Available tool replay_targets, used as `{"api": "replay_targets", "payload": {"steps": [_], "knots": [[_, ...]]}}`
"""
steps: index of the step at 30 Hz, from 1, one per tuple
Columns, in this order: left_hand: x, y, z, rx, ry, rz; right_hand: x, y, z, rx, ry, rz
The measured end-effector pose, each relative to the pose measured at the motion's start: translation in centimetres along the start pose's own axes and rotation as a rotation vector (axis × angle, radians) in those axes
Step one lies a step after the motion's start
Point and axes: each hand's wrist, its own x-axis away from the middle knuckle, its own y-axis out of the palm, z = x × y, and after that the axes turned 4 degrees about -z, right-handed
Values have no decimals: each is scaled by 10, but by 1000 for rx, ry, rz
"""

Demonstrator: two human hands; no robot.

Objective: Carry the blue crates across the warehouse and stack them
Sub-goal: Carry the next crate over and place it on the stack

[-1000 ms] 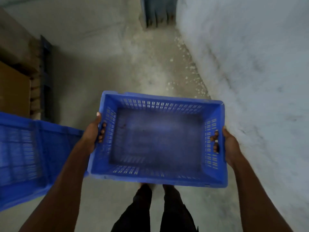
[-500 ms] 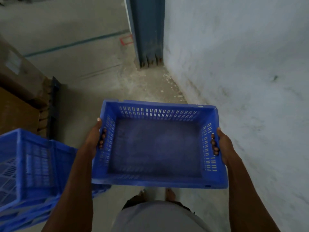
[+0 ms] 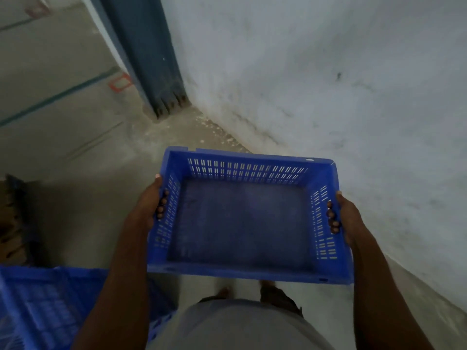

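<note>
A blue slotted plastic crate (image 3: pixel 242 218) is held in the air in front of the person's body, above the concrete floor (image 3: pixel 75 137) and close beside the whitewashed wall (image 3: pixel 328 84) on the right. Its dark solid bottom shows nothing inside. The left hand (image 3: pixel 149 205) grips the crate's left short wall: the thumb lies along the outside near the rim and the fingers (image 3: pixel 161 205) poke in through the handle slot, their tips visible inside the crate. The right hand (image 3: pixel 346 215) grips the opposite short wall the same way, fingers (image 3: pixel 332 218) curled through the slot on that side. The crate hangs roughly level between the two hands.

At the lower left, more blue crates (image 3: pixel 43 306) sit low by the person's left side, blurred; what they contain cannot be made out. A dark steel column (image 3: pixel 151 54) stands on the floor ahead where the wall ends, with a red-taped rectangle (image 3: pixel 120 82) on the floor just to its left.
</note>
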Motion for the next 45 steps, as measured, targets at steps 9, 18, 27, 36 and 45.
{"api": "replay_targets", "payload": {"steps": [9, 18, 27, 36, 45], "knots": [[6, 74, 19, -304, 75, -333, 128, -65, 113, -251, 25, 275], [102, 239, -10, -581, 192, -708, 284, -159, 256, -540, 16, 660], [308, 402, -130, -863, 315, -1093, 493, -216, 434, -910, -48, 967], [523, 511, -305, -1139, 330, -1422, 668, -240, 597, -1188, -27, 1292], [736, 632, -500, -1383, 333, -1715, 781, -285, 721, -1441, 6, 1593]]}}
